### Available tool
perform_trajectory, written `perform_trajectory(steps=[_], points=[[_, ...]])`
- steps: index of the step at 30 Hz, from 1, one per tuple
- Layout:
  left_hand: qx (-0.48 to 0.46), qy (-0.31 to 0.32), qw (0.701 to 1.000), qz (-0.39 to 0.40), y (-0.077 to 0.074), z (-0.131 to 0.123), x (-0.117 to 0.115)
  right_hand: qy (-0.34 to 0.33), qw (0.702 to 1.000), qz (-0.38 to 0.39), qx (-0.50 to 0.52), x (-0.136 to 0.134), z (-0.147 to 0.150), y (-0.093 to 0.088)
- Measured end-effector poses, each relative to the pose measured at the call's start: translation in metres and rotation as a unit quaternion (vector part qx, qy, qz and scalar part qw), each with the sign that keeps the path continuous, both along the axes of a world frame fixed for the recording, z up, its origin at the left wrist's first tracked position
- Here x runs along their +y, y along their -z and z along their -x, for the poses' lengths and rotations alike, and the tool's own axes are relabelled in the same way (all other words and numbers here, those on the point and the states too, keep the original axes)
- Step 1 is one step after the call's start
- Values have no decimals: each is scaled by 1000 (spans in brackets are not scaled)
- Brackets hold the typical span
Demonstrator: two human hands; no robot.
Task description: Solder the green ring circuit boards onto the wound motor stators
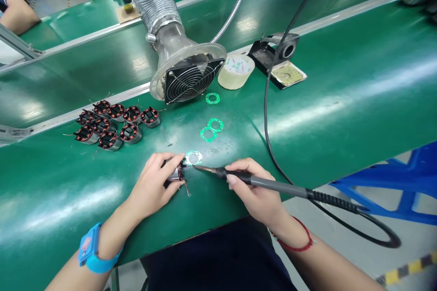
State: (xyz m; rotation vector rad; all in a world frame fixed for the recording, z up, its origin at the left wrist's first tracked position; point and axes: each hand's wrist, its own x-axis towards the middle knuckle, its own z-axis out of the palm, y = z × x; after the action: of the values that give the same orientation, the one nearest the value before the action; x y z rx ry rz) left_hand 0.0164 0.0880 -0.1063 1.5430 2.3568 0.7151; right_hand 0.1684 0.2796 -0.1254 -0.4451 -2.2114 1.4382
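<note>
My left hand [155, 182] is closed around a motor stator [175, 171], which lies on its side with thin wire ends sticking out toward the right. Just beyond its end sits a green ring-shaped circuit board [200, 158]; whether the two touch I cannot tell. In my right hand [254, 186] is a soldering iron [273, 184], gripped like a pen. Its tip points left and comes close to the near edge of that board. Farther back lie a pair of overlapping ring boards [208, 135] and a single ring board [212, 98].
Several wound stators [109, 140] stand grouped at the left. A fume extractor hood [187, 68] hangs over the back of the green bench. Behind the boards are a tape roll [235, 75] and a soldering iron stand [276, 61]. The iron's black cable [266, 113] loops at the right. Another person's arm [18, 13] shows far left.
</note>
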Motion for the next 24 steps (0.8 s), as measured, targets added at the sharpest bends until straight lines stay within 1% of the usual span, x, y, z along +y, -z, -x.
perform_trajectory(steps=[5, 9, 12, 16, 21, 24], points=[[7, 8, 1000, -1, -1, -1, 1, -37, 996, -63, 44, -2, -3, -2], [13, 12, 1000, 3, -2, -1, 2, -77, 990, -91, 72, -5, -5, -3], [18, 12, 1000, 4, -3, -2, 2, -62, 991, -99, 64, -5, -5, -3], [20, 10, 1000, 4, -3, -3, 2, -23, 994, -83, 63, -5, -4, -4], [20, 17, 1000, 2, -4, -2, 3, -29, 996, -71, 49, -5, -4, -6], [21, 19, 1000, 2, -4, -2, 3, -19, 996, -72, 53, -5, -5, -5]])
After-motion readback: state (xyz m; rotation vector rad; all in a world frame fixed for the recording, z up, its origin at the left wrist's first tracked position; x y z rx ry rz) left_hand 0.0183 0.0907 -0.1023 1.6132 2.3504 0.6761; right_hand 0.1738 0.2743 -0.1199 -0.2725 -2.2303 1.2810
